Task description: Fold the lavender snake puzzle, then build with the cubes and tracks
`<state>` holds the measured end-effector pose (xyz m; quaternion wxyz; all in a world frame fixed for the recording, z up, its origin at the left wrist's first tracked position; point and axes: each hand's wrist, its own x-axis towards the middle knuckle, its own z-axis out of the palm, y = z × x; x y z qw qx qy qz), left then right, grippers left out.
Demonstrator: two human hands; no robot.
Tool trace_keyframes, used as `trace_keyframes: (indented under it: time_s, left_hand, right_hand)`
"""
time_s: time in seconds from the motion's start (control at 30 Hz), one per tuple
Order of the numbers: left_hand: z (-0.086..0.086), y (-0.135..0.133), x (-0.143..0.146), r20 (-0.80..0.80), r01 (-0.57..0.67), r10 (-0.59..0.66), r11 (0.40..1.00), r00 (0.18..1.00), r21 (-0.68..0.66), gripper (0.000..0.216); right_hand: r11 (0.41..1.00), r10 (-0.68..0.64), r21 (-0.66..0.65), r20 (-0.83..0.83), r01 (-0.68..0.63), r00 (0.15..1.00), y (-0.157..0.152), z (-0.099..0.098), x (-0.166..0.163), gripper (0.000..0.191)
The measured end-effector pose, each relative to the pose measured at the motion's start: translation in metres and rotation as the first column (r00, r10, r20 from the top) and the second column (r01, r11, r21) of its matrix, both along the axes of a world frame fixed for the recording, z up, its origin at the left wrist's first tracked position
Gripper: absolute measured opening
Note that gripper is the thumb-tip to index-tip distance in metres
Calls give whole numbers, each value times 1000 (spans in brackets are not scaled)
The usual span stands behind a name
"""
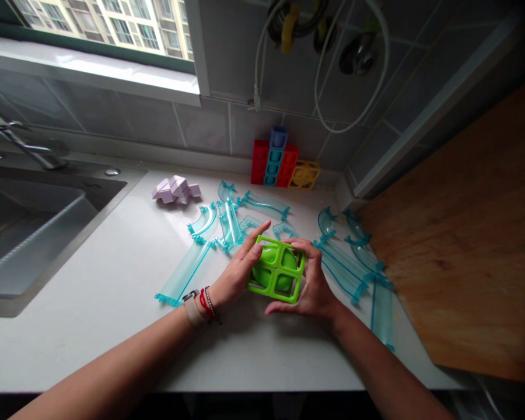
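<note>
A green plastic block (pixel 276 269) with four square openings is held just above the white counter. My left hand (pixel 238 271) grips its left side, thumb on the top face. From the right, my right hand (pixel 314 286) holds the opposite side, its thumb stretched out below the block. Translucent teal track pieces lie around: a straight one (pixel 187 269) by my left wrist, a wide one (pixel 343 268) to the right of my right hand, and a curved one (pixel 266 204) beyond the block.
Against the back wall stand red blocks (pixel 259 162), a teal column (pixel 273 168) and a yellow frame piece (pixel 305 174). A lilac faceted puzzle (pixel 175 190) sits at the back left. The sink (pixel 114 204) is at left; a wooden board (pixel 464 251) leans at right.
</note>
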<state>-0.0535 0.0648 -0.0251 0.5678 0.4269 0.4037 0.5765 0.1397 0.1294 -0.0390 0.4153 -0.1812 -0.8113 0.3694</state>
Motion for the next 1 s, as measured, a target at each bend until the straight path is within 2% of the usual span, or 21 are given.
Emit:
trace_keyframes:
  time_s: [0.3, 0.4, 0.5, 0.77, 1.0]
  left_hand:
    - [8, 0, 2, 41, -21, 24, 998, 999, -64, 63]
    - [10, 1, 1, -6, -53, 53, 992, 999, -114, 78]
    - [9, 3, -2, 4, -12, 12, 986, 1000, -164, 94]
    - [4, 5, -5, 61, 16, -9, 992, 998, -122, 85]
    - [2, 7, -6, 73, 19, -11, 994, 997, -110, 90]
  right_hand:
    - [1000, 0, 3, 37, 0, 999, 2, -1, 4, 120]
    - [999, -16, 51, 72, 12, 997, 4, 2, 5, 117]
    - [993, -61, 110, 73, 52, 995, 6, 5, 5, 114]
    - [992, -70, 111, 103, 59, 992, 6, 2, 6, 131]
    - [990, -78, 127, 123, 62, 989, 8, 2, 7, 122]
